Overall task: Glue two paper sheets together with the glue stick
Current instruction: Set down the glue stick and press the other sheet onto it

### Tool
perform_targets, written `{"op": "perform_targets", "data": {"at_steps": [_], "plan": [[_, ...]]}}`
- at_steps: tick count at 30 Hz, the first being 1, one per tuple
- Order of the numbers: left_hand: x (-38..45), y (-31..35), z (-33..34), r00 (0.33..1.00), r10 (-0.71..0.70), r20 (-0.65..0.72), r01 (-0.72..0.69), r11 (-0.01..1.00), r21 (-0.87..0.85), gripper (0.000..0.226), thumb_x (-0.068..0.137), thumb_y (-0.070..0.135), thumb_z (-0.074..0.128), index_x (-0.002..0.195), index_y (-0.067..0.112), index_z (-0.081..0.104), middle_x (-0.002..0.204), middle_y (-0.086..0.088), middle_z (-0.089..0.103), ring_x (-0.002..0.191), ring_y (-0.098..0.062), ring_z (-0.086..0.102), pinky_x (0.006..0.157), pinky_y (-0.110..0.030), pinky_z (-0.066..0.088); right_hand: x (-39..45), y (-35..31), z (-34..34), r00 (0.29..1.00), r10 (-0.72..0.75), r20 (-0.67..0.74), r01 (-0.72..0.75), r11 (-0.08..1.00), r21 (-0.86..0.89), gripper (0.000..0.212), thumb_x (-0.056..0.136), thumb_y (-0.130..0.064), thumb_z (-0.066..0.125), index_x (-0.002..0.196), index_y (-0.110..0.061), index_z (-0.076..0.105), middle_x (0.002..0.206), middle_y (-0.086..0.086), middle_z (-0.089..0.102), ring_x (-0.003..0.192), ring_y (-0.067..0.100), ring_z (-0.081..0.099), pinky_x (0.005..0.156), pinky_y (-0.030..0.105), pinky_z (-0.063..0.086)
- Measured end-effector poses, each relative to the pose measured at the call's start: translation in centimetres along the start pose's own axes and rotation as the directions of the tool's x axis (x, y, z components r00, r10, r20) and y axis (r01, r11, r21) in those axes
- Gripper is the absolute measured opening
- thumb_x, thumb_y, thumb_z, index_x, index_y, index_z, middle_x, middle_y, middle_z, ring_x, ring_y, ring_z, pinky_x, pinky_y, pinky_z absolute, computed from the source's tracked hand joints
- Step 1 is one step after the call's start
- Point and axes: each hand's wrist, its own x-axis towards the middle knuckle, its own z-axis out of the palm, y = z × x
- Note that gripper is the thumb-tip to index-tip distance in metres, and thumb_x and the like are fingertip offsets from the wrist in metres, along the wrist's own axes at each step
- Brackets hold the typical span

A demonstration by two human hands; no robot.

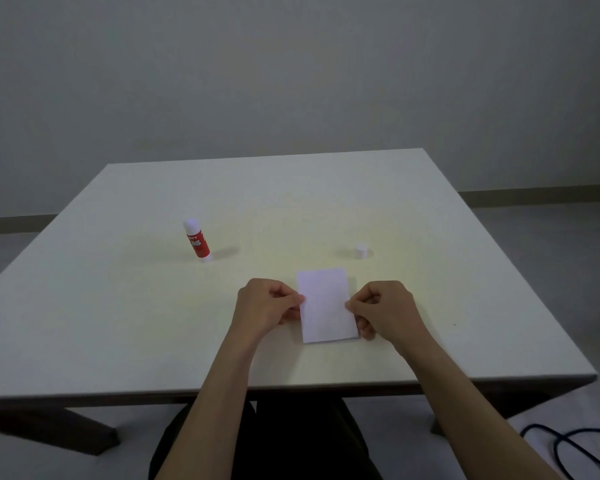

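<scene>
- Left hand (267,306) and right hand (383,311) each pinch a side edge of the paper (326,304), fingers narrow and curled, paper between them on the table (118,323).
- Looks like aligning/pressing step: square the edges before pressing, then rub outward from the pinch points.
- A second sheet underneath can't be confirmed.
- Cap (360,251) beyond right fingers, off.
- Glue stick (197,240) upright, far beyond left fingers; recap after.

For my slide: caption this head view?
Both hands pinch paper; glue stick stands uncapped.
</scene>
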Motion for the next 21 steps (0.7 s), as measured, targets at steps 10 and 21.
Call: {"op": "perform_targets", "data": {"at_steps": [10,21], "plan": [[0.16,0.12,0.01,1.000,-0.010,0.027,0.009,0.999,0.034,0.007,0.075,0.010,0.074,0.068,0.009,0.072,0.059,0.002,0.072,0.052,-0.006,0.070,0.045,-0.010,0.046,-0.12,0.00,0.10,1.000,-0.023,0.000,0.023,0.998,-0.056,0.015,0.077,0.000,0.068,0.063,-0.001,0.063,0.044,0.006,0.060,0.030,0.011,0.054,0.036,0.019,0.046],[0.32,0.10,0.48,0.999,0.043,-0.001,-0.042,0.987,0.153,0.013,0.073,0.010,0.075,0.061,0.014,0.070,0.056,0.007,0.071,0.054,-0.009,0.071,0.056,-0.016,0.049,-0.17,-0.06,0.62,0.997,-0.073,-0.017,0.068,0.981,-0.183,0.009,0.074,0.005,0.060,0.065,0.007,0.059,0.046,0.011,0.059,0.026,0.006,0.049,0.039,0.015,0.045]]}}
